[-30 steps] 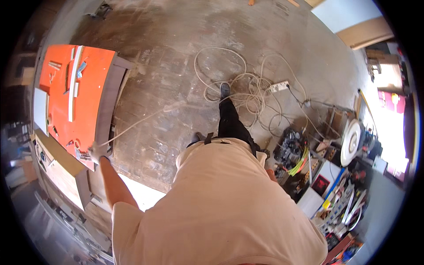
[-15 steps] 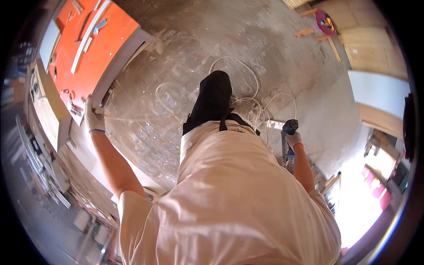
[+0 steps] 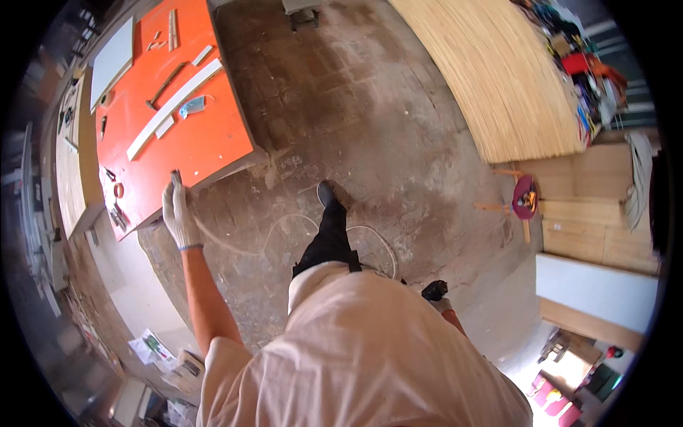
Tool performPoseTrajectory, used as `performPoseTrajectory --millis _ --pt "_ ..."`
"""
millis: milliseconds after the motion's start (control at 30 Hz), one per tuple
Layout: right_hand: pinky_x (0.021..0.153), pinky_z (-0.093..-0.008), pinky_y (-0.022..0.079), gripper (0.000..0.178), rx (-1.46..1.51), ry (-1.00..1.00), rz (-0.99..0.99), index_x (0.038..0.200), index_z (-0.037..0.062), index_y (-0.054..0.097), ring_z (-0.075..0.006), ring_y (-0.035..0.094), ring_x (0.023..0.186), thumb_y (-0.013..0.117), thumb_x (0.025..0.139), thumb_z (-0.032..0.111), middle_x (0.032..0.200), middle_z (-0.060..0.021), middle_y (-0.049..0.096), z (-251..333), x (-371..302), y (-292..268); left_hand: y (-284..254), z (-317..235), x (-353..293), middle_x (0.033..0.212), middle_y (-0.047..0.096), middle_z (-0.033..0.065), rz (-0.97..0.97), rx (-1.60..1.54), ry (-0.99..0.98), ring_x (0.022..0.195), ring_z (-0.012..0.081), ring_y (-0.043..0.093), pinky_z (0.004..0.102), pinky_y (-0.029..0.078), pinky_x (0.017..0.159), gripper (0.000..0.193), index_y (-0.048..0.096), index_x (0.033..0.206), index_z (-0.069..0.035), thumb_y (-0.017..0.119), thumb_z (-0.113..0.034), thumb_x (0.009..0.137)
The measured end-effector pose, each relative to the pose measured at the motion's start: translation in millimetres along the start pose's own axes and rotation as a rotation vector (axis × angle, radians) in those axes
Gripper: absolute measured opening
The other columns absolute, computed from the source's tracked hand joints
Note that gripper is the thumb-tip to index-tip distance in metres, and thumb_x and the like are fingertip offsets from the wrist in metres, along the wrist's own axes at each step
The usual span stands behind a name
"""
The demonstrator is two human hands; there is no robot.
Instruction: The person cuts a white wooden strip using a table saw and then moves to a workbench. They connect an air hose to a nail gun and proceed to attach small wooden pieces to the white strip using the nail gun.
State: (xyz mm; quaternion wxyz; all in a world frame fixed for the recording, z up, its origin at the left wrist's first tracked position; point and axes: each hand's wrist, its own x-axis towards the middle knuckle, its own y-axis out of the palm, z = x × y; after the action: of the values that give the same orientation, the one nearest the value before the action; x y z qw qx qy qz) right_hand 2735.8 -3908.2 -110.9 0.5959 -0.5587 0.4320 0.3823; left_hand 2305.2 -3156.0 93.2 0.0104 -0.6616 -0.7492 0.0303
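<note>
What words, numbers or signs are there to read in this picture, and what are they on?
No words, numbers or signs are readable.
Papers at lower left: marks too small and blurred.
Pale patch on the wooden panel: too small to tell if it's writing.
Black tool by the right hand: no lettering I can make out.

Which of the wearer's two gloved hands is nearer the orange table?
The left hand, overlapping the edge of the orange table in view; the right hand, on the body's other side, holds a black object.
</note>
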Motion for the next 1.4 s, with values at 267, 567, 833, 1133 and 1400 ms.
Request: performPoseTrajectory --millis 267,567,833,1133,1400 --pt "0.079 -0.0459 0.060 0.027 -0.070 -0.166 -0.140 0.104 0.0048 0.081 -0.0295 0.080 0.090 0.073 0.095 0.029 0.095 -0.0170 0.081 307 11 -152 110 -169 176 0.075 0.059 0.0037 -0.513 -0.345 0.591 0.064 0.0176 0.057 0.0348 0.059 0.073 0.030 0.067 0.117 0.007 0.066 -0.021 0.107" --pt "0.080 -0.0489 0.059 0.034 -0.368 -0.443 -0.265 0.106 0.0016 0.082 -0.0355 0.080 0.089 0.075 0.093 0.033 0.090 -0.0224 0.080 617 81 -320 217 -205 269 0.076 0.056 -0.0046 -0.202 -0.165 -0.022 0.048 0.0025 0.033 0.0228 0.024 0.041 0.041 0.069 0.121 -0.006 0.062 -0.045 0.112" --pt "0.057 -0.0448 0.052 0.031 -0.420 -0.767 -0.300 0.082 0.0039 0.074 -0.0283 0.073 0.060 0.078 0.091 0.033 0.065 -0.0141 0.068 997 110 -451 425 -76 250 0.080 0.058 -0.0033 -0.281 0.141 -0.297 0.060 0.0041 0.050 0.0231 0.037 0.049 0.038 0.069 0.133 -0.003 0.064 -0.035 0.114" --pt "0.053 -0.0317 0.051 0.032 -0.098 -1.076 0.182 0.078 0.0084 0.069 -0.0119 0.063 0.055 0.082 0.095 0.033 0.068 -0.0004 0.066 1365 -109 -406 577 -107 335 0.107 0.078 0.0043 -0.182 0.169 -0.304 0.095 0.0117 0.067 0.0312 0.056 0.088 0.038 0.074 0.137 -0.002 0.070 -0.028 0.110" --pt "0.057 -0.0328 0.050 0.022 0.370 -0.971 0.847 0.120 0.0099 0.072 -0.0113 0.053 0.058 0.069 0.104 0.025 0.074 0.0031 0.056 1529 -213 -277 621 -102 498 0.082 0.067 0.0142 -0.049 0.221 -0.260 0.078 0.0176 0.065 0.0381 0.056 0.076 0.026 0.068 0.114 0.001 0.070 -0.024 0.110"
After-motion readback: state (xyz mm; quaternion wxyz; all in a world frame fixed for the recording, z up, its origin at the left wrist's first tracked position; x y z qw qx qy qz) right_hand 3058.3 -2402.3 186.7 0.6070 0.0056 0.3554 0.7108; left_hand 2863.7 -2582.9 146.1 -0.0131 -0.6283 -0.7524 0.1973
